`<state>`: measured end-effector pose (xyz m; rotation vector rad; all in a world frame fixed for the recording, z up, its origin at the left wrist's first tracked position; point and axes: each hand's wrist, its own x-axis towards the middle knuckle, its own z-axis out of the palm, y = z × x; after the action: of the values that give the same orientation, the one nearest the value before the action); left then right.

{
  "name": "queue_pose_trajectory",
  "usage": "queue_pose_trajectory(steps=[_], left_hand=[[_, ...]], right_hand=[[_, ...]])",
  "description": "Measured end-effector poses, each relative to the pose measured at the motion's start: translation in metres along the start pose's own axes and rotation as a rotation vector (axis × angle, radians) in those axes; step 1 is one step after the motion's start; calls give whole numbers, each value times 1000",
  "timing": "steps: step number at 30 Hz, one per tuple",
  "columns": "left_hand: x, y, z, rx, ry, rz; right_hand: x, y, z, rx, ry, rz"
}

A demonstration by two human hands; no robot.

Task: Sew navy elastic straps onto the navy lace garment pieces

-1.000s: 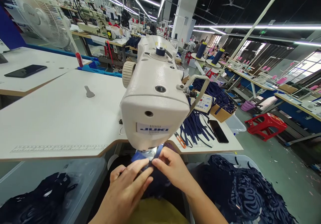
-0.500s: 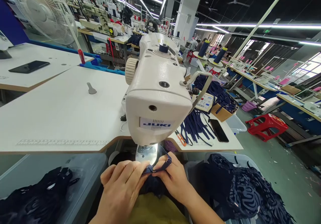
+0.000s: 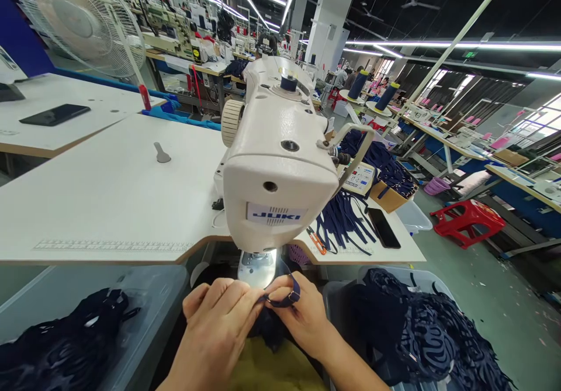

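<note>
A white sewing machine (image 3: 280, 175) stands in the middle, its lit metal plate (image 3: 257, 269) just beyond my fingertips. My left hand (image 3: 219, 321) pinches one part of a navy strap (image 3: 293, 291) below the plate. Close beside it on the right, my right hand (image 3: 304, 318) grips the same strap, which loops up over its fingers and carries a small shiny ring or slider. The fingertips of both hands nearly meet. Dark navy fabric (image 3: 268, 328) hangs beneath them, partly hidden by my hands.
Clear bins of navy garments flank me, left (image 3: 166, 297) and right (image 3: 438, 277). On the white table (image 3: 131, 198) are a metal piece (image 3: 162, 153), orange snips (image 3: 316, 241), navy straps (image 3: 344, 221) and a black phone (image 3: 383, 228). A red stool (image 3: 468, 221) stands on the floor at right.
The strap loop over my right hand has tipped lower and rounder. My left hand has shifted slightly right, covering more of the strap between the hands. The view has moved slightly.
</note>
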<state>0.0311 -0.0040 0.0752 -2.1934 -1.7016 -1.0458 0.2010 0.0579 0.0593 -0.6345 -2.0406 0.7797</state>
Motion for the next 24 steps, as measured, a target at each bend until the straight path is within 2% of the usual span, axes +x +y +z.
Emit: queue_pose_trajectory(steps=[2,5,7,9,12,15,20,24], left_hand=[[-2,-1,-1,-16,-58,-37],[-3,-4,-2,-23,-131,-49],[-1,-7,-3,15,-109,-49],[0,-10,-3,88,-13,-39],[0,-13,2,138,133,117],[-9,-20,12,94,108,307],[-29,-42,32,91,11,294],[-26,-46,38,140,16,290]], right_hand=[[1,-1,0,14,-21,48],[6,-4,0,93,-61,233],[10,-4,2,167,-84,381],[14,-2,6,200,-70,474],[17,3,14,125,-7,494],[18,7,18,47,6,467],[25,13,17,139,43,483],[36,28,17,358,49,571]])
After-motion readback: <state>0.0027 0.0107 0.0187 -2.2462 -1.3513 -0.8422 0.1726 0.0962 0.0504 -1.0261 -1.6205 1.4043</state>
